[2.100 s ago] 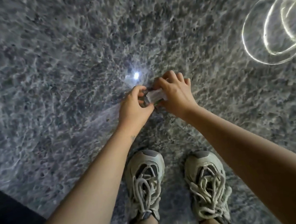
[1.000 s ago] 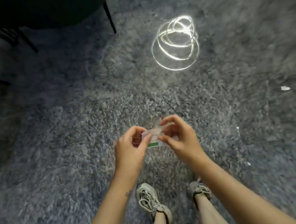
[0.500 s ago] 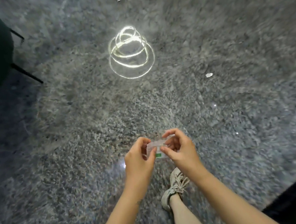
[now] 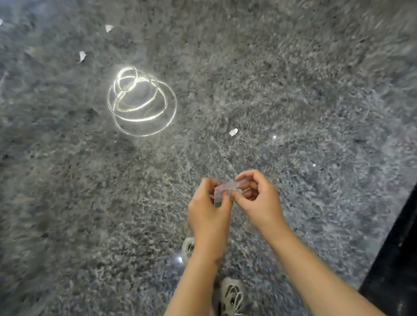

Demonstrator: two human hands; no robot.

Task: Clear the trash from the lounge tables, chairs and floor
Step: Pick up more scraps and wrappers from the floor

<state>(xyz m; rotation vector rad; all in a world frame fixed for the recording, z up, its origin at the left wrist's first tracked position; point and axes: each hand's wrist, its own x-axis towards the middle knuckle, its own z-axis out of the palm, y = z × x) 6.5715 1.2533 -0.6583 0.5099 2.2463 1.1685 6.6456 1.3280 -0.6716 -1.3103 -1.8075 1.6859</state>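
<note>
Pinching a small clear wrapper at its edges, the left hand and right hand are holding it above the speckled floor. It is looking feather-light, limp and crushable. Farther off, a white paper scrap is lying flat, probably needing a fingertip pinch at one edge.

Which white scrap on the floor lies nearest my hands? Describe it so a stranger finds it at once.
Start at the bright rings of reflected light on the speckled grey floor. Just right of and below them lies a small white paper scrap. It sits alone on this near side; the other white scraps all lie beyond the rings, toward the top.
</note>
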